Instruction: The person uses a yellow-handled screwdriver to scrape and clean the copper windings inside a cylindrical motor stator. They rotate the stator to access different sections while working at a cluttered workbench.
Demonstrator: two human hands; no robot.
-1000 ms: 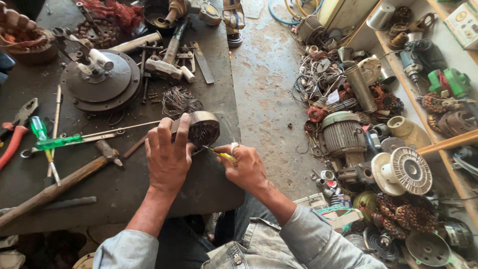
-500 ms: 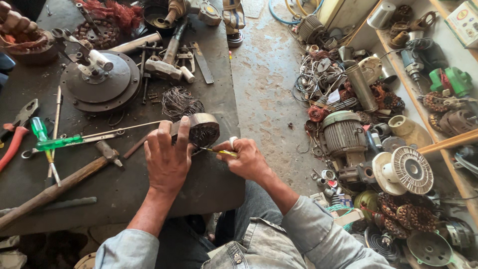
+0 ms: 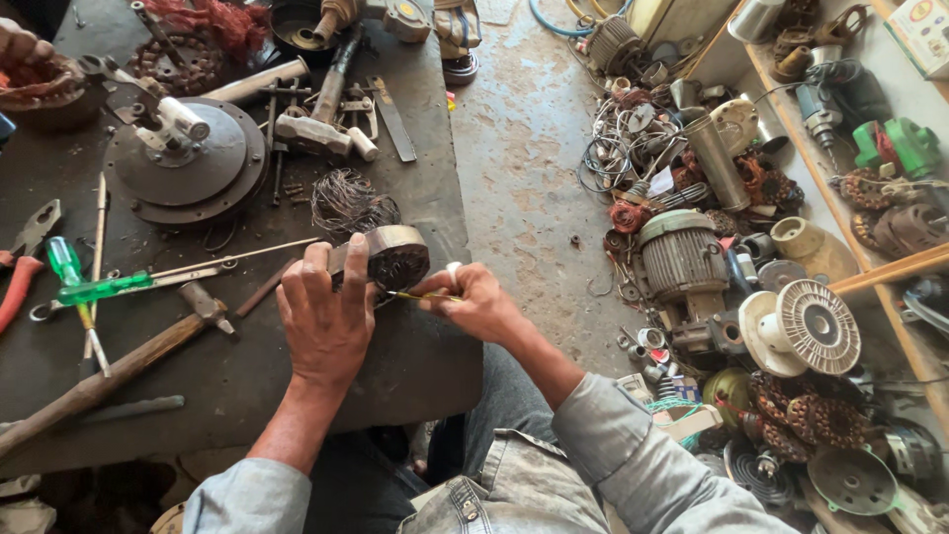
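At centre frame the left hand point(image 3: 326, 316) clamps a small motor stator point(image 3: 390, 255) on the counter point(image 3: 395, 366); the right hand point(image 3: 474, 302) pinches a yellow-handled tool point(image 3: 420, 295) into its windings. Removed wire point(image 3: 348, 203) lies above; windings apparently remain.

Bare dark workbench top point(image 3: 247, 381) left open near the front edge, way to the left barred by hammer point(image 3: 119, 366) and green screwdriver point(image 3: 84, 287), far side crowded by wire tangle point(image 3: 348, 201) and round metal disc point(image 3: 183, 163), concrete floor strip point(image 3: 524, 148) kept clear beside the bench, right blocked by motor parts pile point(image 3: 732, 267).
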